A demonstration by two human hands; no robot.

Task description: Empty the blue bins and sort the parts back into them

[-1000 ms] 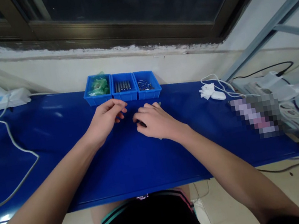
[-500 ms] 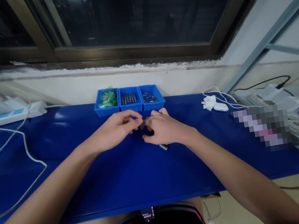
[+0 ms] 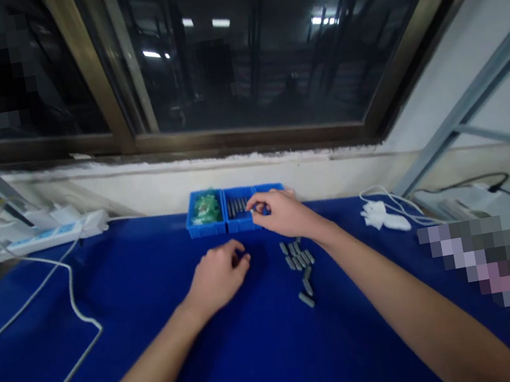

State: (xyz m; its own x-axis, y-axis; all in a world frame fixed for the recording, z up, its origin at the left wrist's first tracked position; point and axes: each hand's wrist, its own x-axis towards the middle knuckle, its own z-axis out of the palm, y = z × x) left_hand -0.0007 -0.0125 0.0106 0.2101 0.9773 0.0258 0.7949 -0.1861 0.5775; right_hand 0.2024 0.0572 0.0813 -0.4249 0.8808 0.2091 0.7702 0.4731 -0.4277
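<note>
Grey, metallic-looking small pieces (image 3: pixel 298 263) lie on the blue table (image 3: pixel 263 359), most in a loose cluster to the left of the right forearm, with a few trailing toward the near edge. They look stiff and fairly light, perhaps a little slippery if the sides are smooth, and hardly fragile. A pinch across the long sides, near the middle, would likely suit them best; the closely packed ones would be harder to pick singly than the nearest one, which lies apart.

The right hand (image 3: pixel 279 212) is at the middle bin (image 3: pixel 241 224) and the right bin (image 3: pixel 268 187), thumb and forefinger bent toward each other; whether anything sits between them cannot be told. It hides most of the right bin. The left hand (image 3: pixel 218 277) is low over the table, fingers loosely curled, and its palm is out of sight, so its grip cannot be told either.

Similar pieces stand in a row inside the middle bin, partly behind the right fingers. Green plastic (image 3: pixel 206 207) fills the left bin (image 3: pixel 207 230). Farther off are a power strip (image 3: pixel 54 236) with a white cable and, rightward, a crumpled white wad (image 3: pixel 375 214) touching a white case (image 3: pixel 396 222).
</note>
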